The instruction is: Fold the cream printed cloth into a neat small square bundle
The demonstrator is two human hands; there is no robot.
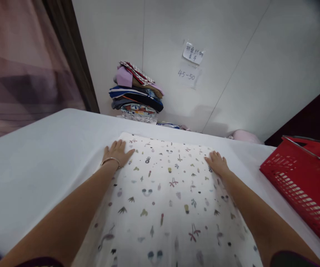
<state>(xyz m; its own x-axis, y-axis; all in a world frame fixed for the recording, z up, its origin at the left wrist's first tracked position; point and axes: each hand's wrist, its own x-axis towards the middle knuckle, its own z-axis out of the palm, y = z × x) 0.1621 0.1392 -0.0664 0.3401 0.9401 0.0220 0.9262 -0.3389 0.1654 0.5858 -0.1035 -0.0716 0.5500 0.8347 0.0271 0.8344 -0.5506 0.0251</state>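
A white cloth (173, 193) printed with small plants and other shapes is spread over the white table, running from near its far edge down to the bottom of the view. My left hand (117, 152), with a bangle on the wrist, lies with fingers spread on the cloth's far left corner area. On the far right corner area rests my right hand (217, 163), palm down, its fingers apart. Neither hand grips the cloth.
A red plastic basket (301, 185) with a metal handle stands on the right. Behind the white table (49, 155) is a stack of folded fabrics (137, 92) against the wall. Handwritten paper signs (193, 53) hang there. A pink curtain (23, 66) is at the left.
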